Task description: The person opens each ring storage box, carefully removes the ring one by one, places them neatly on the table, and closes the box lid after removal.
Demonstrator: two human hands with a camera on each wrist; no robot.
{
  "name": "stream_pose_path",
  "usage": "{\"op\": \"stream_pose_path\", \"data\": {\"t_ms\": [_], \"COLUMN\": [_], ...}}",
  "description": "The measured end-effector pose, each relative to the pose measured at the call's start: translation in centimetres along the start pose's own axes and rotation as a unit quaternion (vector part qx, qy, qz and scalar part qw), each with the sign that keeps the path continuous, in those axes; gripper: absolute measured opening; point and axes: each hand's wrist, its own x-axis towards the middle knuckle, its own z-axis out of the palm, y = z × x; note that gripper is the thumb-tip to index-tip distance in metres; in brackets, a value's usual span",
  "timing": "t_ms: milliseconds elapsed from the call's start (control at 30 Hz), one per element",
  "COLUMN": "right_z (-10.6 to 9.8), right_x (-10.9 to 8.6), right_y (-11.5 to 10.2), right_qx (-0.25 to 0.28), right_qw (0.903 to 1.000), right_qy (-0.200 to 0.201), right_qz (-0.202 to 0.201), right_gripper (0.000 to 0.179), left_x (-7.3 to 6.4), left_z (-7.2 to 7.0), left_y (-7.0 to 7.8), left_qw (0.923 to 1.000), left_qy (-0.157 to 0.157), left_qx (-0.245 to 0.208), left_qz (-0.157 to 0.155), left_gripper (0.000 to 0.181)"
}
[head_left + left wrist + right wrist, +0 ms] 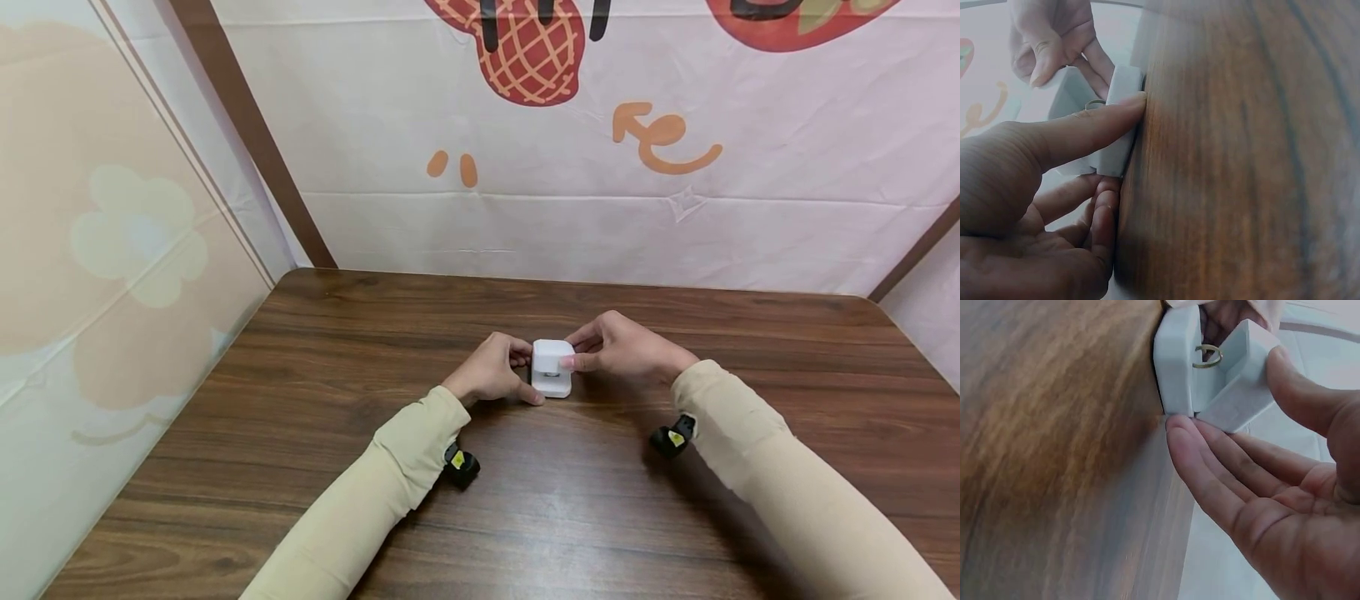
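A small white ring box (552, 350) sits on the wooden table with its lid tilted partway up. Inside it a thin gold ring (1209, 357) stands upright from the base. My left hand (491, 371) holds the lower half, the thumb along its front edge and the other fingers curled at the side. From the right, my right hand (630, 346) pinches the lid (1244, 381), thumb on its outer face. The right fingertips (1179, 425) lie along the box's side, close to the tabletop.
The brown wood-grain table (555, 500) spreads around both forearms. Behind it hangs a pale printed cloth (375, 100), with another at the left side. A small black wrist camera (461, 467) is on the left sleeve, and another camera (672, 436) on the right.
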Motion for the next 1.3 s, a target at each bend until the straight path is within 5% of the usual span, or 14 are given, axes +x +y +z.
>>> {"op": "stream_pose_path", "data": {"t_ms": [300, 567, 900, 1100, 1300], "right_z": [-0.5, -0.6, 0.2, 0.6, 1.0], "right_x": [0.6, 0.9, -0.3, -1.8, -3.3], "right_y": [0.5, 0.9, 1.0, 1.0, 1.2], "right_qx": [0.128, 0.167, 0.097, 0.120, 0.044], "right_qw": [0.9909, 0.9843, 0.9908, 0.9856, 0.9839], "right_qy": [-0.017, -0.011, 0.067, 0.109, 0.166], "right_qz": [0.038, 0.056, 0.067, 0.048, 0.048], "right_gripper": [0.037, 0.044, 0.055, 0.048, 0.048], "left_x": [0.2, 0.3, 0.3, 0.3, 0.2], "left_z": [0.0, 0.0, -0.1, -0.1, -0.2], "left_y": [0.1, 0.2, 0.1, 0.0, 0.2], "left_qw": [1.0000, 0.9998, 0.9998, 0.9998, 0.9997], "left_qy": [0.000, -0.007, -0.015, -0.016, -0.017], "left_qx": [-0.003, -0.008, -0.003, -0.004, -0.004], "left_qz": [-0.008, -0.017, -0.013, -0.015, -0.014], "left_gripper": [0.059, 0.063, 0.060, 0.061, 0.060]}}
